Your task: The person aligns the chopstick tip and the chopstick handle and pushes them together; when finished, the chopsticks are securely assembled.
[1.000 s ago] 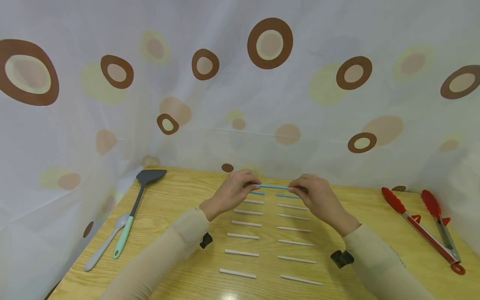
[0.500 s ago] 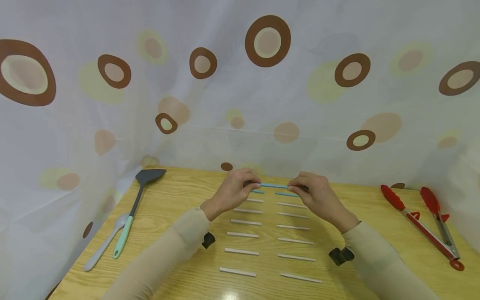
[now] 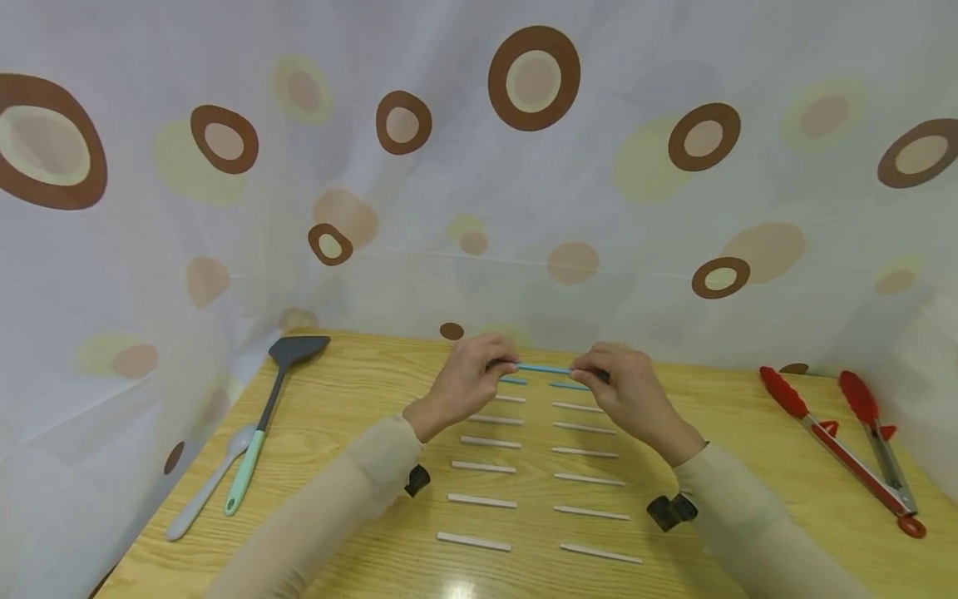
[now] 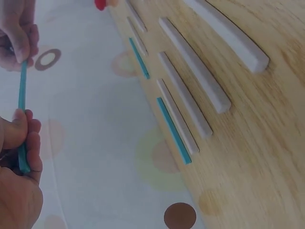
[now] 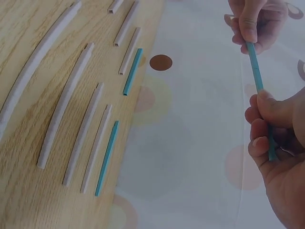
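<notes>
Stick [image 5: 255, 67], slim, blue and plastic-looking, pinched in curled left hand [image 3: 470, 376] and right hand [image 3: 625, 381]; imo hold it dead straight, light grip.

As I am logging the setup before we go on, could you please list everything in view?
Held blue stick: one length, blue, between the hands; may be joined pieces
Loose blue sticks: two, blue, far end of each column
White sticks: twelve, white, two columns of six
Spatula: one, dark head, mint handle, left side
Spoon: one, grey, beside the spatula
Tongs: one pair, red and silver, right side
Table: one, light wood, under these
Patterned sheeting: white with brown, pink, yellow spots, behind and at the sides
Wrist devices: two, black, at the wrists
Sleeves: two, cream, on the arms
Left hand: one, bare, gripping the held stick's left part
Right hand: one, bare, gripping its right part
</notes>
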`<act>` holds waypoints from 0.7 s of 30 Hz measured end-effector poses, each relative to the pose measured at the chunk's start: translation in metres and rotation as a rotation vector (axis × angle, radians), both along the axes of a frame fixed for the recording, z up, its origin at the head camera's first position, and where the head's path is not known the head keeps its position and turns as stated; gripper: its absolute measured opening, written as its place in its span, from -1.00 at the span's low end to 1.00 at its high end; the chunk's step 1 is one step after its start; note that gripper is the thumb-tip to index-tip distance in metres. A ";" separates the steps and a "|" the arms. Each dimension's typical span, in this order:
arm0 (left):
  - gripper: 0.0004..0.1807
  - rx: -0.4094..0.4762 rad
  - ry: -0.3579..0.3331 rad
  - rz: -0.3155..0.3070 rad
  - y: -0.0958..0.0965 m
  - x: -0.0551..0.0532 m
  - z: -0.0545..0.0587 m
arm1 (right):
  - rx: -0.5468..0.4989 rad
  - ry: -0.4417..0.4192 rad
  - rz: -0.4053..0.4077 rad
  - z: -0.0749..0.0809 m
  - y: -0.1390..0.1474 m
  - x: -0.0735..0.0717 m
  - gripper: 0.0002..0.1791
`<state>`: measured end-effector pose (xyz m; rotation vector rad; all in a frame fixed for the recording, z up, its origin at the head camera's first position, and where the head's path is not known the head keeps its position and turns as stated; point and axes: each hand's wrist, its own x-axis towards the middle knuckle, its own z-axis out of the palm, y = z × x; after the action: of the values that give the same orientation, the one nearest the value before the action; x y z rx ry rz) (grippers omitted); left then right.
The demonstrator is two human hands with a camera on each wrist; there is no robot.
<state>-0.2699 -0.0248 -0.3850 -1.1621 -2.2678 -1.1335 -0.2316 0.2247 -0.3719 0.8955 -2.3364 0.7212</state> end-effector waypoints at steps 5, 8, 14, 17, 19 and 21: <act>-0.93 -0.014 0.045 -0.003 -0.001 -0.002 0.000 | 0.011 -0.003 -0.011 0.000 -0.002 -0.001 -0.95; -0.93 -0.028 0.059 -0.020 -0.004 -0.002 -0.001 | 0.024 0.010 0.012 0.000 -0.001 -0.002 -0.93; -0.92 -0.227 0.113 -0.036 -0.014 0.002 0.007 | 0.067 0.067 0.117 0.000 0.002 -0.007 -0.98; -0.94 -0.431 0.138 0.000 -0.016 0.008 0.013 | 0.112 0.051 0.149 -0.003 0.000 -0.008 -0.90; -0.95 -0.554 0.122 0.026 -0.016 0.013 0.016 | 0.131 0.014 0.143 -0.005 -0.002 -0.008 -0.89; -0.94 -0.643 0.080 0.048 -0.013 0.017 0.019 | 0.137 -0.031 0.121 -0.006 -0.004 -0.007 -0.90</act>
<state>-0.2525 -0.0382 -0.3658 -1.3215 -2.6590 -0.3177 -0.2390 0.2206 -0.3778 1.1010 -2.3984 0.6335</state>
